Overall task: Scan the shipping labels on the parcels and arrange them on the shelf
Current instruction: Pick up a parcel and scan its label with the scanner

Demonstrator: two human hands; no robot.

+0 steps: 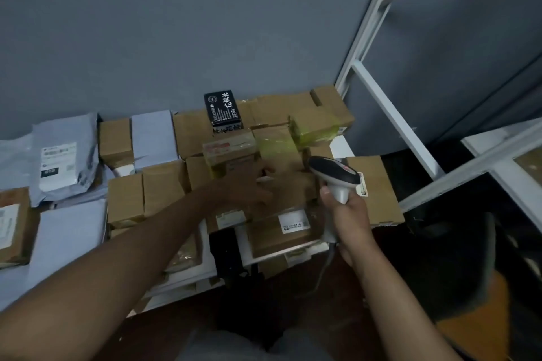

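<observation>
Parcels [228, 155] crowd shelf [341, 145] edge, right hand [349, 214] grips scanner [334, 174]

Barcode scanner [334, 174] in right hand [350, 214]: hard plastic, dark matt head, pale grey smooth grip; cable finish not resolvable.

Parcels under and around left hand [249, 187]: brown corrugated cardboard boxes [126, 196], matt, dull. Two boxes just beyond the left hand carry yellowish clear tape [277, 145], slightly glossy, with weak sheen. Paper shipping label [294, 223] between the hands: white, matt.

Black printed carton [223, 110] beyond the left hand: smooth coated card, faint gloss.

Far left of the left hand: grey poly mailer bags [66, 158], thin plastic film, crinkled, soft sheen.

Shelf frame [390, 114] beyond the right hand: white painted metal, smooth.
</observation>
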